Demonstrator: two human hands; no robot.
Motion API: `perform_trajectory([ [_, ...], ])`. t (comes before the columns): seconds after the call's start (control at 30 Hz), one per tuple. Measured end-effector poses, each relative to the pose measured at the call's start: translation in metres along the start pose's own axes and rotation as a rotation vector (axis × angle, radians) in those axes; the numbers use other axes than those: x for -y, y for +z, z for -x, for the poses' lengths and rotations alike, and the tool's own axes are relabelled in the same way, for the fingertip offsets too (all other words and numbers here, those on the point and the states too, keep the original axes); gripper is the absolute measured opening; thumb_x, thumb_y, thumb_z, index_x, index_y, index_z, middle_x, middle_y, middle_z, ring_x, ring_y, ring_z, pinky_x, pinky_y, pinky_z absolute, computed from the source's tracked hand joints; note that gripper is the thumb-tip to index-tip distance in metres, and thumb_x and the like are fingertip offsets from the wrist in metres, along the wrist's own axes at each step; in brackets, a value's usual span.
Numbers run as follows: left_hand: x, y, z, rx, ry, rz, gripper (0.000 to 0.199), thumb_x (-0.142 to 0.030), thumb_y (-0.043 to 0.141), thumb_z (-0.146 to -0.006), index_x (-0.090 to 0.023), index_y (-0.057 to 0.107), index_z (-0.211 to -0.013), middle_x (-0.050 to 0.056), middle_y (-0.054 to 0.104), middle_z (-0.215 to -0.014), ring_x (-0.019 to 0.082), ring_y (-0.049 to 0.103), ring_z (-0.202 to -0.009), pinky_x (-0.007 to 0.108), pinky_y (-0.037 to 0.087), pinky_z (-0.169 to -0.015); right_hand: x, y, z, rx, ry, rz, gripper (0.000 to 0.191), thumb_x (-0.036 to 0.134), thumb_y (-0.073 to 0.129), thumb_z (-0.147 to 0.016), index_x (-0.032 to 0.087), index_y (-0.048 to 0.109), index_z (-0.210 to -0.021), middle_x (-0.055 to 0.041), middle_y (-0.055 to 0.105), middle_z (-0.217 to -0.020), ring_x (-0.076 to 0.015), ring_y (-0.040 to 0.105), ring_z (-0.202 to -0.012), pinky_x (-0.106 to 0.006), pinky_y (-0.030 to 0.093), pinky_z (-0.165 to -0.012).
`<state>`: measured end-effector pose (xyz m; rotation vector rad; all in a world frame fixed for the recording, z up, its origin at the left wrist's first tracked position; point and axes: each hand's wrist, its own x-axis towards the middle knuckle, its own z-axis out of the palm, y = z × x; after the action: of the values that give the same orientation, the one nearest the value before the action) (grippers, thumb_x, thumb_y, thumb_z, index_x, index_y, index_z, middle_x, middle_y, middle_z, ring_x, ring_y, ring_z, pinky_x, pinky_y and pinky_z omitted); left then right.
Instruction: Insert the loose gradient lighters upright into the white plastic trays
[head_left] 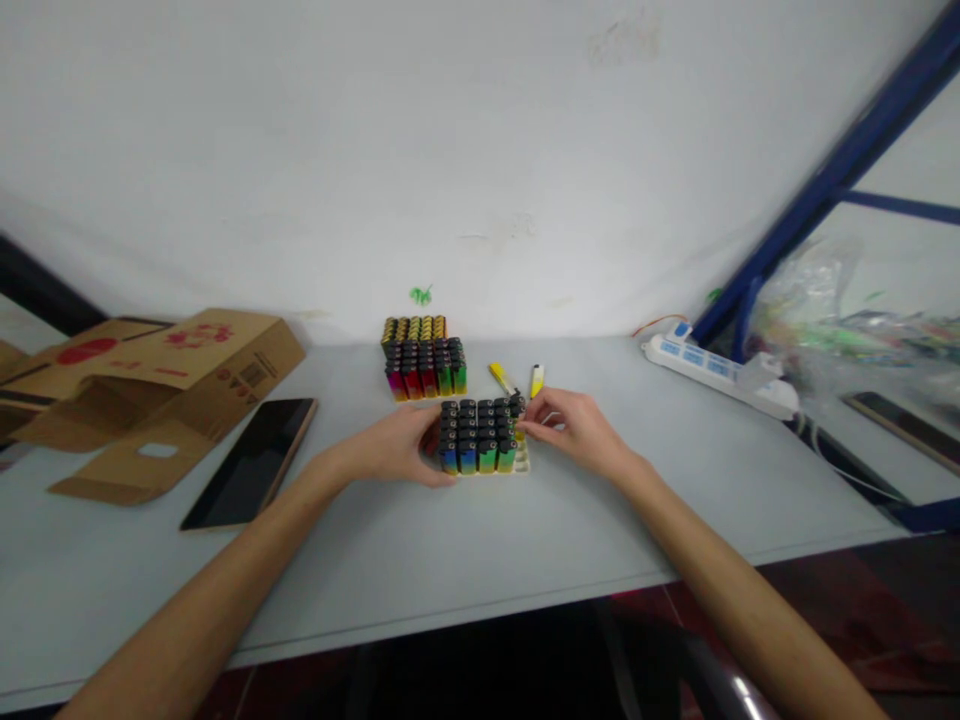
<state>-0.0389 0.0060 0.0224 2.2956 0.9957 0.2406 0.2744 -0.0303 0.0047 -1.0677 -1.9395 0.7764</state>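
Observation:
Rows of black-topped lighters (pixel 478 437) stand upright in a white tray (pixel 523 464) on the table. My left hand (pixel 397 445) grips the left side of this lighter block, thumb near its front corner. At the right rear of the block, my right hand (pixel 559 420) pinches a lighter (pixel 520 428), mostly hidden by the fingers. Several tray slots in the right column are bare. Behind the hands lie a yellow lighter (pixel 500 376) and a white and yellow lighter (pixel 537 379). Another block of lighters (pixel 426 368) stands farther back, near the wall.
An open cardboard box (pixel 247 370) lies at the left, with a dark tablet (pixel 251 465) beside it. At the right is a white power strip (pixel 720 375) with a cable. Plastic bags (pixel 862 320) and a phone (pixel 904 425) sit beyond a blue frame (pixel 817 195).

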Motion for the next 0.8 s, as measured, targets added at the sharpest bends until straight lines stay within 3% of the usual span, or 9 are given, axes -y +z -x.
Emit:
perform_trajectory([
  [0.23,0.000,0.001,0.001,-0.009,-0.015,-0.008,0.048,-0.055,0.085,-0.071,-0.022,0.061,-0.095,0.002,0.070,-0.089,0.023,0.066,-0.078,0.031,0.051,-0.065,0.001,-0.010,0.001,0.077,0.007,0.035,0.032,0.051,0.078,-0.098,0.020,0.073,-0.089,-0.0032,0.077,-0.080,-0.0175,0.071,-0.072,-0.030,0.060,-0.071],
  [0.37,0.000,0.000,0.000,-0.017,-0.030,-0.035,0.049,-0.056,0.086,-0.069,-0.023,0.058,-0.089,0.001,0.067,-0.084,0.023,0.063,-0.075,0.031,0.049,-0.063,-0.012,-0.023,0.000,-0.067,0.019,0.202,0.034,0.048,0.061,-0.109,0.020,0.075,-0.095,-0.0054,0.079,-0.083,-0.0189,0.072,-0.074,-0.031,0.060,-0.074],
  [0.43,-0.001,0.000,0.000,-0.017,-0.032,-0.037,0.049,-0.057,0.086,-0.068,-0.023,0.057,-0.088,0.000,0.067,-0.084,0.023,0.063,-0.074,0.031,0.049,-0.063,-0.025,-0.024,-0.001,-0.158,-0.007,0.335,0.028,0.039,0.056,-0.111,0.019,0.076,-0.107,-0.0106,0.081,-0.098,-0.0229,0.076,-0.086,-0.037,0.063,-0.082],
  [0.5,-0.001,0.001,0.000,-0.011,-0.028,-0.024,0.049,-0.058,0.085,-0.069,-0.023,0.057,-0.089,0.001,0.067,-0.084,0.023,0.064,-0.075,0.031,0.049,-0.063,-0.039,-0.022,-0.001,-0.167,-0.067,0.456,0.029,0.028,0.053,-0.109,0.017,0.074,-0.127,-0.0186,0.079,-0.127,-0.0297,0.076,-0.113,-0.047,0.063,-0.100],
  [0.57,-0.001,0.001,0.000,-0.004,-0.027,-0.018,0.049,-0.058,0.085,-0.070,-0.023,0.057,-0.090,0.001,0.068,-0.085,0.023,0.064,-0.075,0.031,0.049,-0.063,-0.049,-0.018,-0.001,-0.096,-0.122,0.539,0.041,0.021,0.050,-0.107,0.016,0.068,-0.144,-0.0221,0.066,-0.154,-0.0339,0.064,-0.142,-0.055,0.054,-0.119],
  [0.63,0.000,0.002,-0.001,-0.005,-0.029,-0.025,0.050,-0.059,0.085,-0.070,-0.023,0.057,-0.091,0.001,0.068,-0.086,0.023,0.065,-0.076,0.031,0.050,-0.064,-0.052,-0.013,-0.002,-0.008,-0.132,0.580,0.044,0.019,0.050,-0.108,0.018,0.066,-0.148,-0.0208,0.059,-0.164,-0.0335,0.057,-0.152,-0.056,0.047,-0.127],
  [0.73,0.000,0.002,-0.001,-0.012,-0.027,-0.038,0.050,-0.059,0.085,-0.070,-0.023,0.058,-0.091,0.002,0.069,-0.087,0.024,0.066,-0.077,0.032,0.051,-0.066,-0.046,-0.009,-0.004,0.014,-0.069,0.607,0.031,0.023,0.050,-0.112,0.018,0.074,-0.130,-0.0198,0.070,-0.146,-0.0305,0.069,-0.134,-0.049,0.053,-0.120],
  [0.8,0.000,0.001,0.000,-0.008,-0.025,-0.036,0.050,-0.059,0.085,-0.069,-0.023,0.058,-0.090,0.002,0.069,-0.087,0.024,0.066,-0.077,0.032,0.051,-0.065,-0.040,-0.010,-0.006,-0.039,0.011,0.635,0.024,0.024,0.053,-0.112,0.018,0.076,-0.113,-0.0177,0.076,-0.126,-0.0281,0.075,-0.113,-0.043,0.060,-0.107],
])
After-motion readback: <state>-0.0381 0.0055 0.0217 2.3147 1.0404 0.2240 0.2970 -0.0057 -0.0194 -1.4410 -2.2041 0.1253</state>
